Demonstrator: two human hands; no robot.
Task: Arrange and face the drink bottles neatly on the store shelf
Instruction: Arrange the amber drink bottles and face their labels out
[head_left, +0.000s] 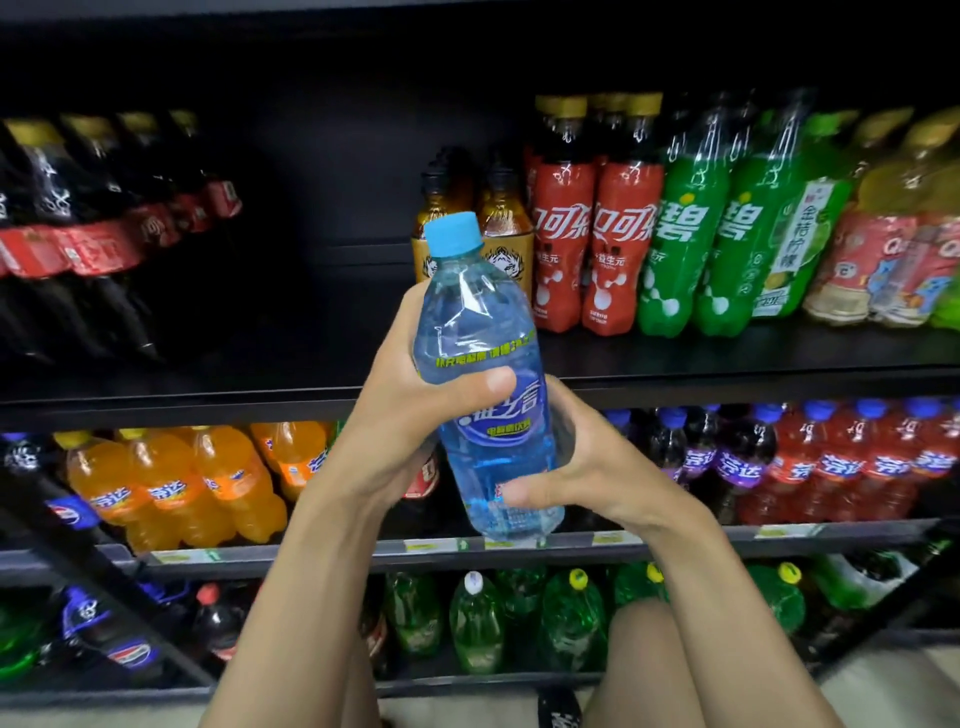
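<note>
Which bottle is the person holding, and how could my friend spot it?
Look in front of the dark top shelf, where both hands meet. The left hand and right hand grip a clear blue bottle. Only it has a light blue cap and is off the shelves.

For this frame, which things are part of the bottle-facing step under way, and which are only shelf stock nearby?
In the job:
- blue bottle, held upright in both hands
- left hand, on its upper body
- right hand, near its base
- bare stretch of the top shelf

Just nearby:
- red cola bottles
- green soda bottles
- orange soda bottles
- amber bottles
</note>
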